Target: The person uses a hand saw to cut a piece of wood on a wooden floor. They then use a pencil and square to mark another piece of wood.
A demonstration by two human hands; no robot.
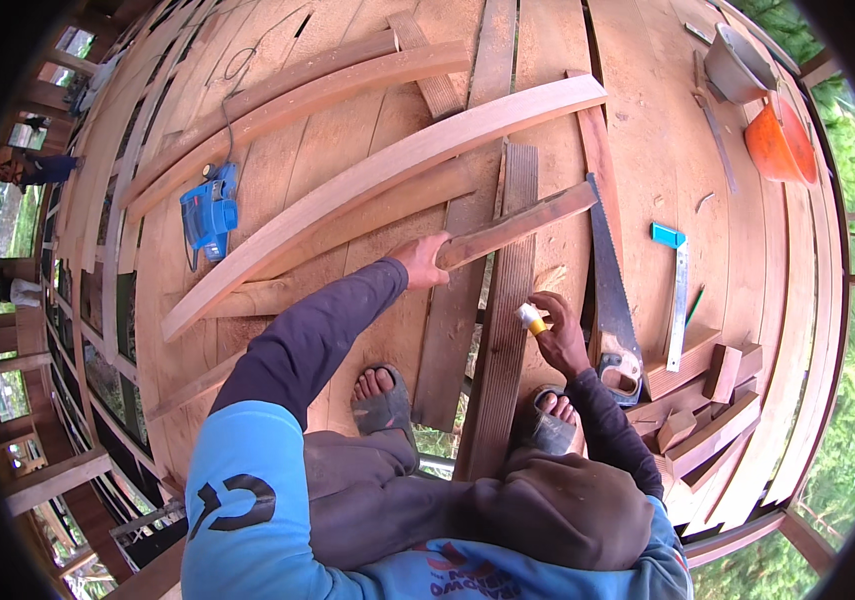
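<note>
My left hand (423,262) is closed around the near left end of a short wooden piece (522,227). This piece lies aslant across a long dark timber (503,345), its far end touching or close to the blade of a hand saw (609,265). In my right hand (561,336), held just right of the timber, is a small white-and-yellow object (530,319); its kind is not clear. The saw's handle points toward me, beside my right forearm. A try square (678,300) with a blue stock and a green pencil (694,304) lie farther right.
Long curved beams (387,165) rest on the plank floor ahead and to the left, near a blue power planer (210,214) with a cord. Wooden offcuts (717,430) are piled at right. A grey bucket (737,65) and an orange bucket (780,142) are at far right. Gaps show between floorboards.
</note>
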